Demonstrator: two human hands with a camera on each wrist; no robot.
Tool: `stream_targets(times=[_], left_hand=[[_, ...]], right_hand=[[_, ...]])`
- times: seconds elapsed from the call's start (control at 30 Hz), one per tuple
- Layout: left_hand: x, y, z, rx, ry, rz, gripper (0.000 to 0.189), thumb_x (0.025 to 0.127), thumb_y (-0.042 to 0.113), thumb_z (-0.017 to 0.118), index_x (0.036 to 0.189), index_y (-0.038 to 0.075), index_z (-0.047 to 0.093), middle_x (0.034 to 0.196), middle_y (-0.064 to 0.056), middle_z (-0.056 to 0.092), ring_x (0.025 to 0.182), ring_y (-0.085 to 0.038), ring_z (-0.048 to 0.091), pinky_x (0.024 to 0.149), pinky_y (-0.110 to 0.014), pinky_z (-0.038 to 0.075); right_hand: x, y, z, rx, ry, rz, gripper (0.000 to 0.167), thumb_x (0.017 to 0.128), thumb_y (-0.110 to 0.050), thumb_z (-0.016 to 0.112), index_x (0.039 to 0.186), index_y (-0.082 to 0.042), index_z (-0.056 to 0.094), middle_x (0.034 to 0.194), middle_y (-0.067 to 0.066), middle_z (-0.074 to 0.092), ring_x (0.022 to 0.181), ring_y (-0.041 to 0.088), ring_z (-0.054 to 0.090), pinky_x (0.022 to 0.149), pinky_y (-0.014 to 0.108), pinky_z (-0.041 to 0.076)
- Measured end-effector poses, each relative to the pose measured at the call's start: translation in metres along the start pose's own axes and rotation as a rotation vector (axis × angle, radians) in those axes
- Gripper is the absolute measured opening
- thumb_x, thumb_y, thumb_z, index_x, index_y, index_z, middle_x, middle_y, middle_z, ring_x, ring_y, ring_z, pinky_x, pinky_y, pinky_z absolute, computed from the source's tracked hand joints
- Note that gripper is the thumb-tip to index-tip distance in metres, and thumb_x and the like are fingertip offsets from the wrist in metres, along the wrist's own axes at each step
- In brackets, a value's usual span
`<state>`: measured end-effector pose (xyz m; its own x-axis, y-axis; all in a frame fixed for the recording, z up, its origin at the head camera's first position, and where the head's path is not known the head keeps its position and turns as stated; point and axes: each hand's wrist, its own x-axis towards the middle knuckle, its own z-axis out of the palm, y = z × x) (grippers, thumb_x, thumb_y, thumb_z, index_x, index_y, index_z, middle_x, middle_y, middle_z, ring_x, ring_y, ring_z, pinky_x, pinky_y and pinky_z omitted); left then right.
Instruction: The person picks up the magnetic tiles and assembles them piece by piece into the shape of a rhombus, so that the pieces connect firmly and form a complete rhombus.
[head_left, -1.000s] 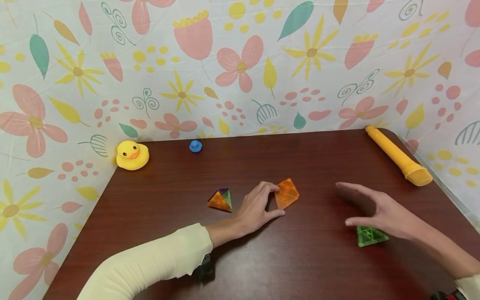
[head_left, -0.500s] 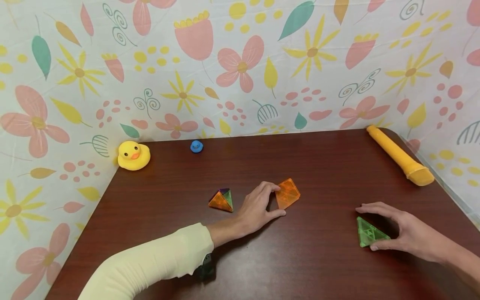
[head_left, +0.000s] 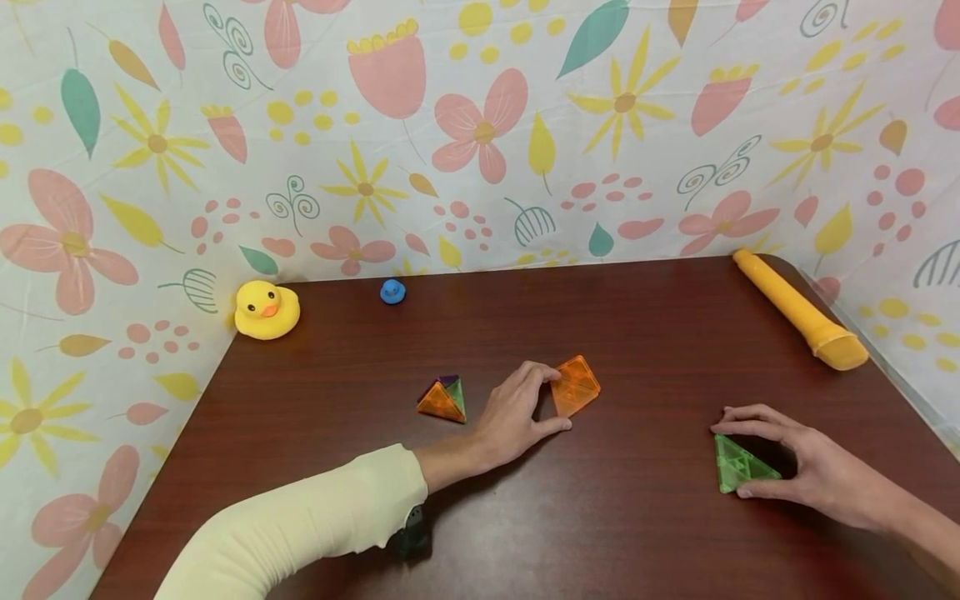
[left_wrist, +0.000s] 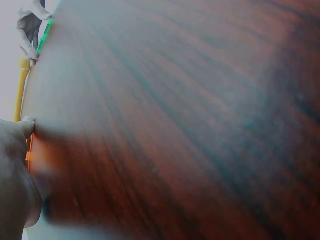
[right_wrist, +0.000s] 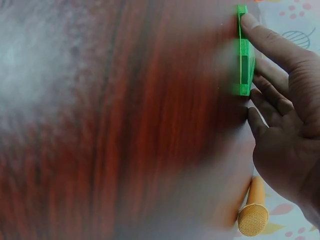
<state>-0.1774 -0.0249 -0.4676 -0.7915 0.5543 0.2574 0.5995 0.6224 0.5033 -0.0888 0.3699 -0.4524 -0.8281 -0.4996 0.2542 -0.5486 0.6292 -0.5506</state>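
Observation:
Two hands are on the dark wooden table. My left hand (head_left: 502, 421) holds a see-through orange magnetic tile (head_left: 577, 387) by its left side, index fingertip at the upper corner and thumb at the lower one. To the right, thumb and fingers of my right hand (head_left: 821, 462) span a green triangular magnetic tile (head_left: 738, 467). In the right wrist view the thumb presses the edge of the green tile (right_wrist: 244, 62), with the other fingers behind it. Left of my left hand sits a small pyramid (head_left: 444, 400) of orange, green and purple tiles.
A yellow rubber duck (head_left: 266, 311) stands at the back left, with a small blue duck (head_left: 392, 292) to its right. Along the right edge lies a yellow toy microphone (head_left: 798, 308). A flower-patterned cloth (head_left: 480, 208) walls in the table's back and sides.
My right hand has come down and back onto the green tile, its thumb and fingers closing around it. My left hand and the orange tile have stayed in place.

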Motion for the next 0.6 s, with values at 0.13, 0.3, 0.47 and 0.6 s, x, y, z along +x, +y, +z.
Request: stream_targets(times=[0.13, 0.3, 0.47, 0.6], left_hand=[[0.0000, 0.0001, -0.0003, -0.003, -0.002, -0.003, 0.063, 0.094, 0.042, 0.083, 0.141, 0.010, 0.056, 0.138, -0.003, 0.058, 0.127, -0.015, 0.059, 0.106, -0.036, 0.052], [-0.0005, 0.0001, -0.0001, -0.007, -0.003, -0.005, 0.063, 0.094, 0.041, 0.083, 0.141, 0.010, 0.056, 0.138, -0.003, 0.058, 0.127, -0.016, 0.059, 0.107, -0.036, 0.052], [-0.0006, 0.0004, 0.0000, -0.006, 0.000, -0.003, 0.063, 0.094, 0.041, 0.083, 0.141, 0.010, 0.056, 0.138, -0.003, 0.058, 0.126, -0.016, 0.060, 0.106, -0.035, 0.052], [-0.0005, 0.0005, -0.0001, -0.002, 0.005, -0.001, 0.063, 0.094, 0.041, 0.084, 0.141, 0.010, 0.056, 0.138, -0.003, 0.058, 0.127, -0.015, 0.060, 0.106, -0.035, 0.052]], right_hand=[[0.0002, -0.0007, 0.0004, 0.021, 0.006, 0.012, 0.074, 0.070, -0.011, 0.100, 0.137, -0.015, 0.068, 0.141, 0.000, 0.057, 0.135, -0.008, 0.042, 0.099, 0.003, 0.034], [0.0001, -0.0014, 0.0002, 0.044, 0.018, 0.032, 0.076, 0.069, -0.011, 0.100, 0.137, -0.015, 0.067, 0.143, 0.000, 0.059, 0.136, -0.010, 0.043, 0.100, 0.004, 0.033], [0.0006, -0.0006, 0.0002, 0.022, 0.038, 0.054, 0.079, 0.067, -0.012, 0.101, 0.138, -0.015, 0.067, 0.139, -0.001, 0.063, 0.134, -0.012, 0.044, 0.100, 0.003, 0.033], [0.0016, -0.0006, -0.0001, -0.006, 0.049, 0.104, 0.076, 0.069, -0.015, 0.101, 0.138, -0.017, 0.067, 0.136, -0.006, 0.066, 0.132, -0.015, 0.045, 0.098, 0.002, 0.033]])
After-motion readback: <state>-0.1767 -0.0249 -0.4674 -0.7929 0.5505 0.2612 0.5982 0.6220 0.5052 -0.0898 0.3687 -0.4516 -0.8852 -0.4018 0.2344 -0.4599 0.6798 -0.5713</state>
